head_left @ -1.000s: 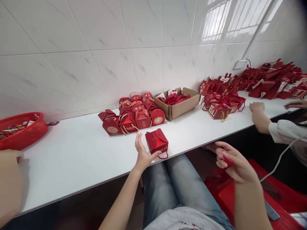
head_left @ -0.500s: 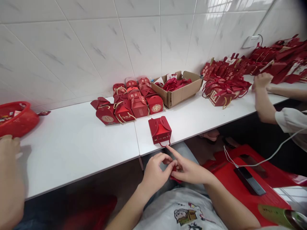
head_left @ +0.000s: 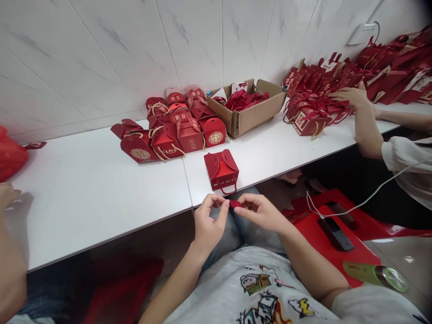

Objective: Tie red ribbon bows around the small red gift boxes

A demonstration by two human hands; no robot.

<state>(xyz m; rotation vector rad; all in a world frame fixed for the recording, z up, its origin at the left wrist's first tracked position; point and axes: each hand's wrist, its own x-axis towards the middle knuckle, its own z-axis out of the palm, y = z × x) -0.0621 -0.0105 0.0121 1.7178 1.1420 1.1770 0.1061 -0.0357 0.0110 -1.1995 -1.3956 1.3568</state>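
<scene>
My left hand point(head_left: 209, 221) and my right hand point(head_left: 258, 209) are together just below the front edge of the white table point(head_left: 101, 189), over my lap. Both pinch a small red piece point(head_left: 235, 204), likely ribbon, between their fingertips. Right above them, near the table's edge, a small red gift box point(head_left: 222, 169) stands alone with its top flaps closed and a cord handle hanging at the front.
A group of red gift boxes point(head_left: 168, 130) stands against the tiled wall. A cardboard box point(head_left: 249, 114) holds red ribbons. Another person's hand point(head_left: 351, 96) rests on a pile of ribboned boxes point(head_left: 313, 112) at right. A second person's hand point(head_left: 6, 198) shows far left. A phone point(head_left: 334, 231) lies on a red stool.
My left hand left the lone gift box and came down to meet my right hand below the table edge; both now pinch the red piece. The person at right reached onto the box pile.
</scene>
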